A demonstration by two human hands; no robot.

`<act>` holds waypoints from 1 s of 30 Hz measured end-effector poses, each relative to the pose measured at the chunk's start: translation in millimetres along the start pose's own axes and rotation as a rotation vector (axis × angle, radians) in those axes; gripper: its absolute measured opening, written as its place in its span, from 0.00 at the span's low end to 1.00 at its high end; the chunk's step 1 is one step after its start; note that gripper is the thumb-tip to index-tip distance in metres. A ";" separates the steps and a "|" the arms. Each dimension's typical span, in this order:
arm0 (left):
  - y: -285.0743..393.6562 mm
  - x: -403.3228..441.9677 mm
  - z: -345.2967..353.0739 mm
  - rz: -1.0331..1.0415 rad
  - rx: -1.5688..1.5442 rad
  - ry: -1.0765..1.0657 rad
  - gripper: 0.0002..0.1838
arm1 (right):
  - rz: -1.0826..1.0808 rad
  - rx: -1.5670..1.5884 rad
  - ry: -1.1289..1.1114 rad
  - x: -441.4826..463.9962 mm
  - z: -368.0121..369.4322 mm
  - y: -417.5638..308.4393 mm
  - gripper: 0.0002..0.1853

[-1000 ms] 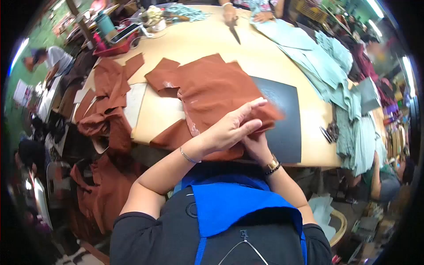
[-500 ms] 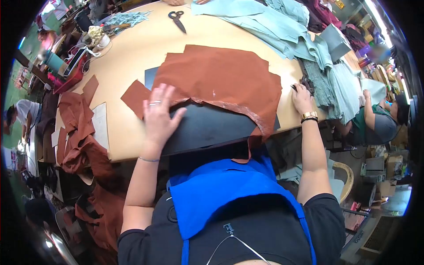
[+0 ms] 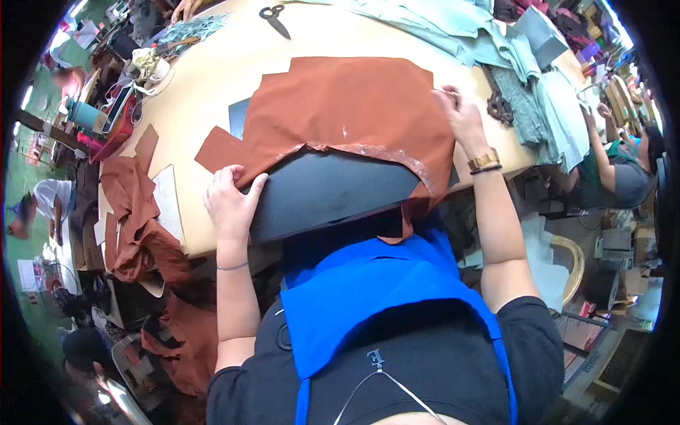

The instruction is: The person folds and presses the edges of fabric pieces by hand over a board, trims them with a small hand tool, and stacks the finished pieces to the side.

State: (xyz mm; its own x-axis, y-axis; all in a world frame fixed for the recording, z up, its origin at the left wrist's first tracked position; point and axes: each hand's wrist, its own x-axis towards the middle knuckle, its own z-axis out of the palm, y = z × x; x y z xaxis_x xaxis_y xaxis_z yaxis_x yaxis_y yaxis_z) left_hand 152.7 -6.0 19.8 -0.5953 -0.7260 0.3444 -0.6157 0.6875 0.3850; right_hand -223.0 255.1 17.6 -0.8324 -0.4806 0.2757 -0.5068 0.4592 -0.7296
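Note:
A large piece of brown leather (image 3: 354,99) lies over a dark board (image 3: 333,188), its curved lower edge pale and rough. My left hand (image 3: 230,202) rests at the lower left of the leather, thumb spread away from the fingers and fingertips touching the edge. Over the leather's right edge is my right hand (image 3: 462,120), fingers closed around a thin, pen-like tool (image 3: 446,93) that is mostly hidden. A narrow brown strip (image 3: 404,223) hangs from the leather's lower right corner over the table edge.
Black-handled scissors (image 3: 276,21) lie at the table's far side. Light-blue leather (image 3: 432,32) covers the back right, beside a dark crumpled bundle (image 3: 500,108). Brown scraps (image 3: 131,205) hang over the left edge. A red tray (image 3: 120,127) stands at left; a co-worker (image 3: 616,177) sits at right.
My right hand has moved up and left from the bare table to the leather's right edge. My left hand has slid down and left, off the middle of the leather's edge.

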 end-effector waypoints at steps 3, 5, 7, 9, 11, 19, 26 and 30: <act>-14.7 0.6 11.4 0.072 -0.015 0.020 0.18 | -0.289 -0.211 -0.129 -14.9 42.5 -54.6 0.21; -17.9 1.6 11.5 0.018 -0.244 0.010 0.15 | -0.457 -0.361 -0.162 -18.2 77.9 -63.6 0.20; -11.6 -3.1 11.5 -0.139 -0.625 -0.020 0.12 | -0.438 -0.393 -0.255 -21.8 94.7 -82.6 0.22; -7.7 -6.4 5.2 -0.119 -0.679 0.016 0.11 | -0.502 -0.417 -0.242 -15.8 108.7 -85.5 0.23; -5.5 -13.9 -15.8 -0.218 -0.697 -0.083 0.12 | -0.561 -0.422 -0.213 -1.1 122.1 -75.3 0.25; 8.7 -51.3 -37.1 -0.389 -0.751 -0.564 0.25 | -0.602 -0.375 -0.193 41.3 146.3 -68.3 0.31; 34.1 -17.5 -39.0 0.052 -0.267 -0.109 0.28 | -0.504 0.041 -0.378 40.8 126.2 -78.0 0.27; 33.0 34.6 -11.6 0.299 -0.254 -0.118 0.26 | -0.627 0.067 -0.480 -18.1 85.9 -95.7 0.21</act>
State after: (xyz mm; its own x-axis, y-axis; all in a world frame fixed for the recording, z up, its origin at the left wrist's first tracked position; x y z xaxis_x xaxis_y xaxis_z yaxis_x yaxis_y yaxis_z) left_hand 117.7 -8.7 54.4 -0.7928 -0.4776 0.3787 -0.2683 0.8313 0.4868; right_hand -140.2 155.8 28.7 -0.2007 -0.9114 0.3592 -0.8222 -0.0426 -0.5676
